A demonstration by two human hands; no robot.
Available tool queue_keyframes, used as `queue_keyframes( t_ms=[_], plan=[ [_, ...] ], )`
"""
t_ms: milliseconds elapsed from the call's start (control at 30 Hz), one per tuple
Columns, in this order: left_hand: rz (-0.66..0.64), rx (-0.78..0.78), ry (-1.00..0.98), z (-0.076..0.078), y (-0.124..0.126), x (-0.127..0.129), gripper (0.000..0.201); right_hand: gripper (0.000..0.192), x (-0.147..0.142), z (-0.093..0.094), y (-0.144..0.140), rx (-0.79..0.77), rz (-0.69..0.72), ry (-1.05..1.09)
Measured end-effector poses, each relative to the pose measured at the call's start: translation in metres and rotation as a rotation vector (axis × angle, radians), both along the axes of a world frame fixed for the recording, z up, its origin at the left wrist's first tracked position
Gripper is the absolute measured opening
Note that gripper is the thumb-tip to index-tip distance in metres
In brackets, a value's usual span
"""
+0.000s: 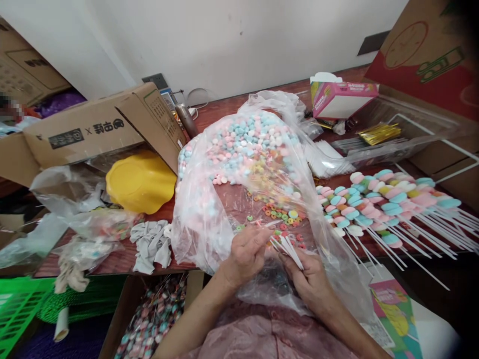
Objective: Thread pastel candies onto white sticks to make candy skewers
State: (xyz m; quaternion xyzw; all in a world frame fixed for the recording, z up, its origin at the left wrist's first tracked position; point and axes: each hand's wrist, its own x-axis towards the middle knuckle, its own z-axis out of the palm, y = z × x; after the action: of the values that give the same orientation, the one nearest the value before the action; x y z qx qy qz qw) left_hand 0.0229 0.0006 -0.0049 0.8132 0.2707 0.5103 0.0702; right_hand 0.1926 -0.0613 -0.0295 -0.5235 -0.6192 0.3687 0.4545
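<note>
My right hand (310, 276) is closed around a bunch of white sticks (290, 252), which fan out toward my left hand. The fingers of my left hand (249, 252) are pinched together close to the stick ends; a pale thin end shows beyond them, but what they grip is too small to tell. Just past both hands, ring-shaped candies (279, 214) in red, green and orange lie on a clear plastic bag (198, 224). Farther back on it is a heap of pink, blue and white marshmallows (247, 139).
At right, marshmallow skewers (389, 199) lie with sticks overhanging the table edge. A clear tray (415, 149) holds gold ties (379, 133). To the left are a yellow scalloped bowl (140, 182), a cardboard box (93, 124) and grey gloves (151, 244). Below stands a box of wrapped skewers (149, 316).
</note>
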Motion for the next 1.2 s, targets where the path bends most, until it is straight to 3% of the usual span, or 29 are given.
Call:
queue_keyframes(
  t_ms=[167,267,333,433,500,733,800,867,1000,1100,1200],
  plan=[
    [-0.162,-0.2,-0.038,-0.001,0.002,0.01,0.04,0.033,0.016,-0.01,0.007,-0.066,-0.212,0.104],
    [-0.103,-0.332,-0.084,0.007,0.033,0.009,0.042,0.033,0.037,-0.012,0.012,-0.088,-0.386,0.123],
    [-0.035,-0.356,0.054,0.009,0.062,0.011,0.029,0.034,0.049,-0.011,0.015,-0.084,-0.441,0.118],
    [-0.08,-0.415,0.486,0.007,0.097,0.021,0.013,0.034,0.056,-0.009,0.016,-0.064,-0.427,0.059],
    [-0.109,-0.429,0.653,0.002,0.105,0.031,0.012,0.031,0.055,-0.011,0.017,-0.048,-0.393,0.001],
    [-0.111,-0.322,0.784,-0.009,0.088,0.034,0.015,0.03,0.057,-0.02,0.018,-0.001,-0.289,-0.119],
    [-0.101,-0.367,0.711,-0.009,0.086,0.028,0.012,0.031,0.058,-0.019,0.018,0.002,-0.27,-0.13],
    [-0.073,-0.484,0.513,-0.007,0.086,0.02,0.012,0.032,0.058,-0.017,0.018,0.017,-0.249,-0.158],
    [0.012,-0.914,-0.088,0.004,0.085,0.001,0.014,0.029,0.052,-0.013,0.018,0.053,-0.167,-0.23],
    [0.012,-1.186,-0.41,0.014,0.08,-0.011,0.024,0.029,0.04,-0.007,0.024,0.07,-0.079,-0.273],
    [-0.007,-1.243,-0.601,0.022,0.076,-0.017,0.027,0.029,0.024,0.001,0.034,0.091,-0.055,-0.327]
  ],
)
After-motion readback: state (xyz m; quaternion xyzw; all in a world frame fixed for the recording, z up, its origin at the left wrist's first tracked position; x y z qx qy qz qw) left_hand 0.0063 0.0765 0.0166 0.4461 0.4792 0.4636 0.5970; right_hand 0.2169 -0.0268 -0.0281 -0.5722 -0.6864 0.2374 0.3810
